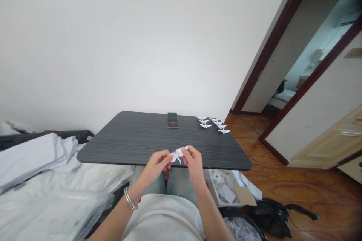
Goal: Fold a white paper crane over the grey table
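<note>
A small white folded paper crane (177, 154) is held between my two hands just above the front edge of the dark table. My left hand (158, 161) pinches its left end between thumb and fingers. On the opposite end, my right hand (193, 160) grips it the same way. A thin point of the paper hangs down between the hands. Toward the back right of the table stand several finished white paper cranes (204, 125) in two rows, apart from both hands.
A phone (172, 119) lies near the table's back edge. Below the table's right side are an open box (223, 190) with papers and a black bag (243, 226) of paper pieces. White sheets (36, 154) lie on the left. A doorway (271, 64) opens at right.
</note>
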Demonstrator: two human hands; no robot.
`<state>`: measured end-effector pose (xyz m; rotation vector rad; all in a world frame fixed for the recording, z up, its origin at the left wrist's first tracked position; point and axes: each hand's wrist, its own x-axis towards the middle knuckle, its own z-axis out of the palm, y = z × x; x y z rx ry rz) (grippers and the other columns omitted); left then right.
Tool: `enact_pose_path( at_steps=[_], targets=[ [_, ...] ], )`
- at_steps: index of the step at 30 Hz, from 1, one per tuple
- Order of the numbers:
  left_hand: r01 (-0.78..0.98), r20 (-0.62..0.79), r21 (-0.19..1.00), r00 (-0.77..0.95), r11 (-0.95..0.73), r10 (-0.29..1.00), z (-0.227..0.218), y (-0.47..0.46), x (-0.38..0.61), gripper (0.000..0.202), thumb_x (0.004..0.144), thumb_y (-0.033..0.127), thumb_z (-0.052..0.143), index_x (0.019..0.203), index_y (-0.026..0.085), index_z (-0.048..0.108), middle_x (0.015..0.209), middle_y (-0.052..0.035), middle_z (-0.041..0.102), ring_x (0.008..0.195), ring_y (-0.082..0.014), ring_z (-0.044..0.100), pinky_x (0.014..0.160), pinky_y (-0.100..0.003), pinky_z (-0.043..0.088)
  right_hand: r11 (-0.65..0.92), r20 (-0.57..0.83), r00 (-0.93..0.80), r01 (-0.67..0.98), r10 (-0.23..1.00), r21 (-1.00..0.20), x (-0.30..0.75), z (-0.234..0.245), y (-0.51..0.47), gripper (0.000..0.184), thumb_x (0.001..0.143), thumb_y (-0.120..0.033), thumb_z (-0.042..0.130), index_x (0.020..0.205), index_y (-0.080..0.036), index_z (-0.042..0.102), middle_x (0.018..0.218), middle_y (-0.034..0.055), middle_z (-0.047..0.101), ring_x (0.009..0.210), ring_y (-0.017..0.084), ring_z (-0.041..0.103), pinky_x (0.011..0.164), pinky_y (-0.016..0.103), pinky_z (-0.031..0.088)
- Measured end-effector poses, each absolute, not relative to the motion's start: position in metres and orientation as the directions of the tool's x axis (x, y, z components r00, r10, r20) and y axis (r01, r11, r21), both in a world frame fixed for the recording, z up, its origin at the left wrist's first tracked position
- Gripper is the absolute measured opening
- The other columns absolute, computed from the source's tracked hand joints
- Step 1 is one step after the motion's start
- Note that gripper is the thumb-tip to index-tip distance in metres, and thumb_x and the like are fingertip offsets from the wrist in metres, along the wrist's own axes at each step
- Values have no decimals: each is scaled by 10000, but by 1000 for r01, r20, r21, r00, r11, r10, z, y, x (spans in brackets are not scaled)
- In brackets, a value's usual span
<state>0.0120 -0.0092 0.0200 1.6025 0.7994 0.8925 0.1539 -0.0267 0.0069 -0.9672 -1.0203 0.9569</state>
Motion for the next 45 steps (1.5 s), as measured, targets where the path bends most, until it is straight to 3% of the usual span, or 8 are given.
enact_pose_path(
  at_steps=[8,21,45],
  targets=[
    [22,129,986,503,-162,854,16,-7,11,354,770,422,510,560,140,467,472,42,461,426,-60,333,435,-186,234,252,197,249,-216,948,-943,154,7,-27,226,728,-348,586,627,-166,498,449,-81,375,404,55,265,400,197,167],
    [-16,118,992,449,-124,886,19,-8,8,364,745,436,532,538,145,460,449,42,454,419,-64,326,439,-200,215,277,247,182,-159,952,-948,159,5,-30,266,732,-346,571,578,-183,428,461,-74,402,386,51,284,392,194,182],
    [-46,68,997,431,-54,900,32,-14,5,357,718,413,564,511,146,447,426,46,431,417,-63,308,445,-202,186,301,245,209,-302,947,-905,154,7,-37,275,761,-264,551,553,-182,390,452,-84,341,409,56,226,409,221,142]
  ],
)
